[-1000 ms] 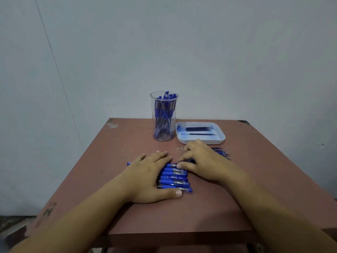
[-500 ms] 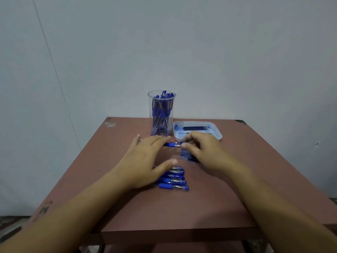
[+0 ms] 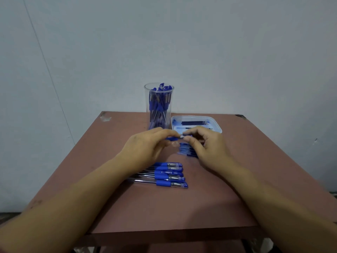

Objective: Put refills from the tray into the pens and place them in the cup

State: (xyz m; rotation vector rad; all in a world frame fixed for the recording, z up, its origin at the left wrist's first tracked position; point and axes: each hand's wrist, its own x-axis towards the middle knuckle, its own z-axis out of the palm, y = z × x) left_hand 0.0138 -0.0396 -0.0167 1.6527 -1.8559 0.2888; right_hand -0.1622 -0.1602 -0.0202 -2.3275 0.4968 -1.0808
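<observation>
Up come both hands from the pen row (image 3: 169,174): left hand (image 3: 145,147) and right hand (image 3: 207,148) pinch one pen (image 3: 172,138) mid-table, seemingly opening it; next, a refill (image 3: 193,123) from the far-edge tray (image 3: 218,126).

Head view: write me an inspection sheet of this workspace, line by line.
Surface: reddish-brown table, scuffed at its far left corner.
Job's things: clear cup full of blue pens; white tray to its right holding refills; row of pens near the front; pen cluster partly under the right hand; held pen raised between both hands.
Clutter: nothing seen.
Grips: left hand pinches the held pen's blue section; right hand pinches its other end.
Cables: nothing seen.
Surroundings: plain pale wall.
</observation>
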